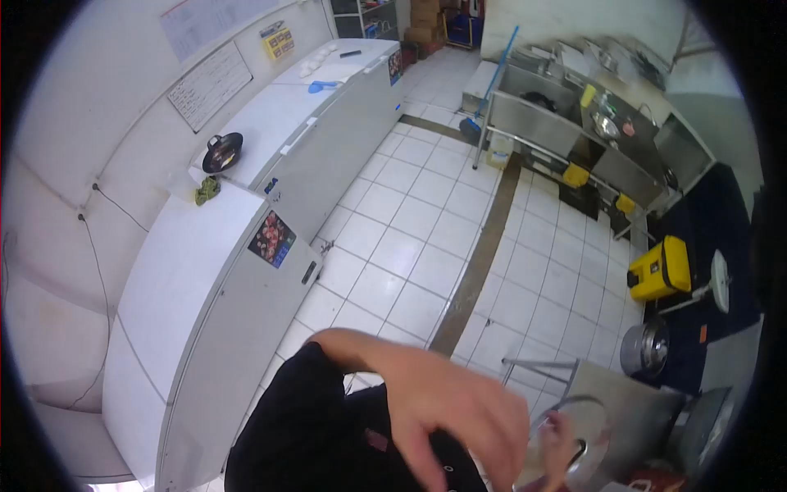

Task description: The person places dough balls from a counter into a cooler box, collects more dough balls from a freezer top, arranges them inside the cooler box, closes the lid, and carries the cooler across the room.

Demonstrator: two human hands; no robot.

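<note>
**Wide lane down the floor, tight room at the desk**

Between the white chest freezers (328,148) and the metal sink unit (525,115), the tiled floor (393,254) offers a broad passage; a leaning blue broom (497,78) narrows its far end on the sink side. Over the freezer tops, a hand would have to go around the dark pan (221,153) and the green bundle (207,190) near it. At the metal desk (623,391), the round lid (589,410) and right hand (559,451) block the near side. A metal pot (645,348) stands beyond the desk.
</note>
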